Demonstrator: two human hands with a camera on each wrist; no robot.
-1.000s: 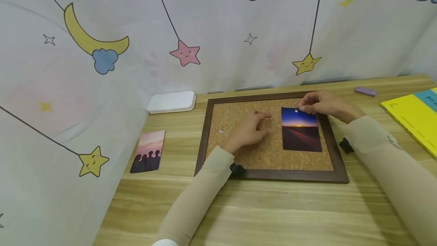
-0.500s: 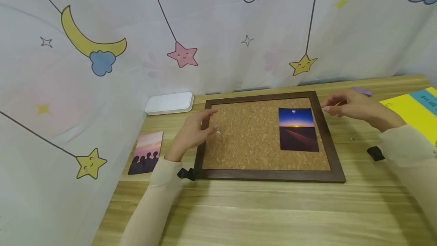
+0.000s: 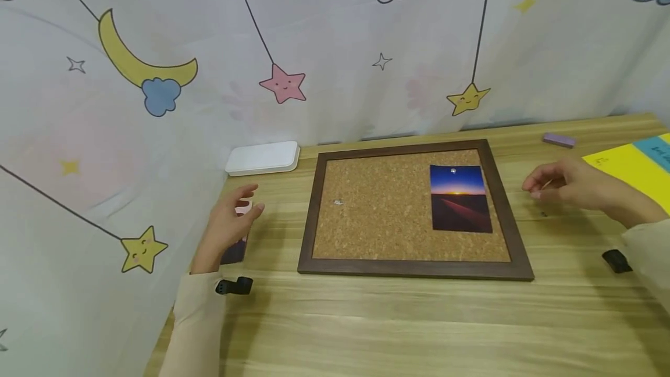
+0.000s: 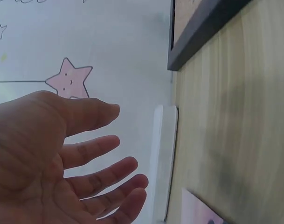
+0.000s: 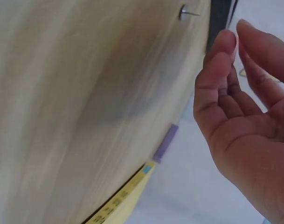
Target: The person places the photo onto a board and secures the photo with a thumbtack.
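My left hand hovers over a small pink photo with dark silhouettes, its fingers loosely spread with nothing between them; the hand covers part of that photo. Right of the corkboard, my right hand hangs above the table with relaxed, bent fingers and holds nothing. Below its fingertips a thumbtack lies on the wood, point sticking out sideways. A sunset photo hangs on the board's right side, fixed by a tack at its top edge. Small clear-silvery bits sit on the cork at left.
A white flat case stands at the back left against the patterned curtain. At the back right lie a purple block and a yellow book. The board's dark frame takes up the table's middle.
The right hand has let go at the sunset photo's top and moved right, off the board. From over the cork, the left hand has moved left to the pink photo.
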